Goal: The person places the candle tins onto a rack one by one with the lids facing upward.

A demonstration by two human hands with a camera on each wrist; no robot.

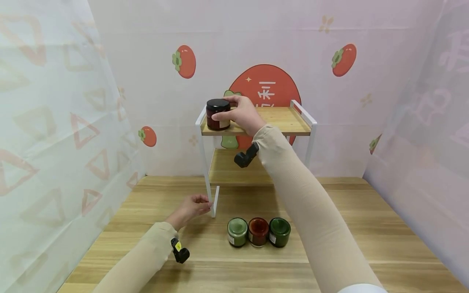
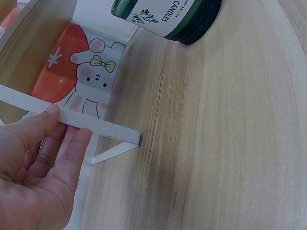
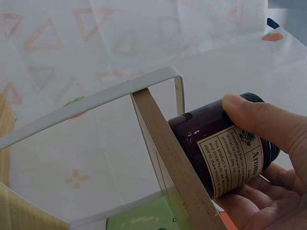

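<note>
My right hand (image 1: 243,114) grips a dark red candle jar (image 1: 216,118) with a black lid, thumb on one side and fingers on the other. The jar stands upright at the front left corner of the top board (image 1: 271,118) of a small two-tier rack. In the right wrist view, the jar's cream label (image 3: 235,158) faces the camera. Low at the rack's left side, my left hand (image 1: 192,207) pinches the white front leg (image 2: 100,125) between thumb and fingers, just above its foot.
On the wooden table before the rack, a light green jar (image 1: 237,232), a red-brown jar (image 1: 258,232) and a dark green jar (image 1: 280,232) stand in a row, seemingly lid down. The lower board (image 1: 238,167) sits behind my right forearm. Printed cloth walls (image 1: 146,81) enclose the table.
</note>
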